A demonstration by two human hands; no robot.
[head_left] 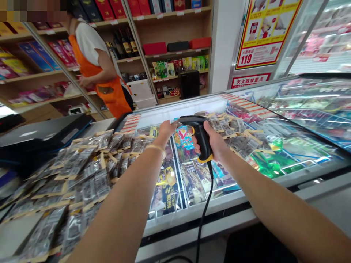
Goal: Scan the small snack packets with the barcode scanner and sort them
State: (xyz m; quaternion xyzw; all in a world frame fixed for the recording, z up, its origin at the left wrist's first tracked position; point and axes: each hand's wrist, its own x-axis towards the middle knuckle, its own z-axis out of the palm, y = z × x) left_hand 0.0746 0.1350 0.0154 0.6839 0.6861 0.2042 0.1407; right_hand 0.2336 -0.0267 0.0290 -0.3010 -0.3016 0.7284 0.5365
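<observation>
My right hand is wrapped around the handle of a black and yellow barcode scanner, its cable hanging down toward me. The scanner's nose points left, toward my left hand. That hand, with a pale bangle at the wrist, has its fingers drawn together just ahead of the scanner; what they grip is too hidden to make out. Clear packets with tan header strips lie in a large pile to the left. A smaller pile of similar packets rests on the glass beyond my right hand.
Below my hands is a glass-topped freezer with bagged goods in wire baskets. A dark flat device stands at the left. Behind the freezer, a person in an orange apron stands by stocked shelves.
</observation>
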